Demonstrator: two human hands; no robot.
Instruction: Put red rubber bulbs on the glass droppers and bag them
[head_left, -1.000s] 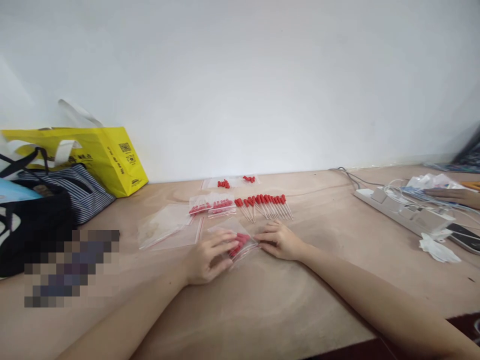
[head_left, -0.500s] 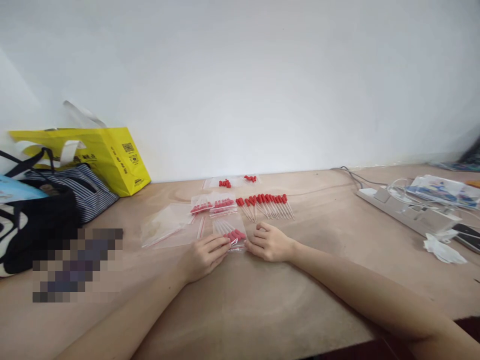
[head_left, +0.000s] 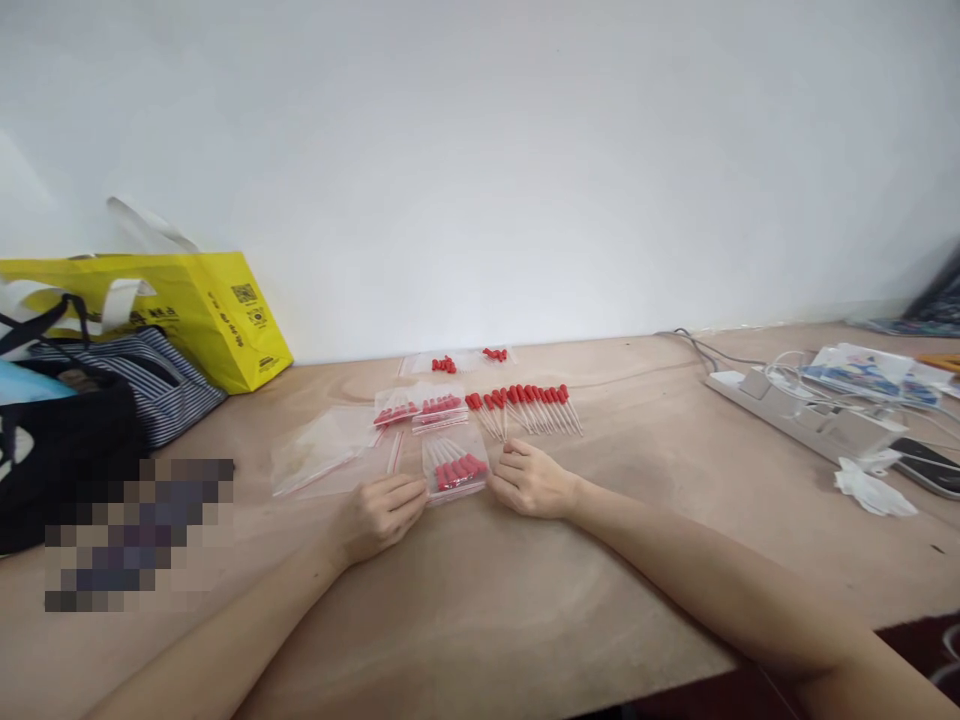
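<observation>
A clear zip bag [head_left: 454, 440] lies flat on the table between my hands, with several red-bulbed droppers [head_left: 460, 471] side by side in it, their thin pale tubes pointing away from me. My left hand [head_left: 382, 515] is closed at the bag's lower left corner. At its right edge my right hand [head_left: 534, 482] pinches with curled fingers; the fingertips are partly hidden. Just beyond it lies a row of loose droppers [head_left: 536, 405], red bulbs facing the wall. Two filled bags [head_left: 439, 405] sit behind the one I hold.
Flat clear bags [head_left: 330, 450] lie to the left. Near the wall are bags with small red pieces [head_left: 444, 365]. A yellow tote [head_left: 247, 350] and a striped pouch [head_left: 176, 390] stand at left; a power strip [head_left: 795, 415], cables and a phone [head_left: 930, 468] lie right.
My left hand has slid left off the red bulbs to the bag's corner, leaving the row of bulbs uncovered. The right hand stays at the right edge. The view has shifted slightly.
</observation>
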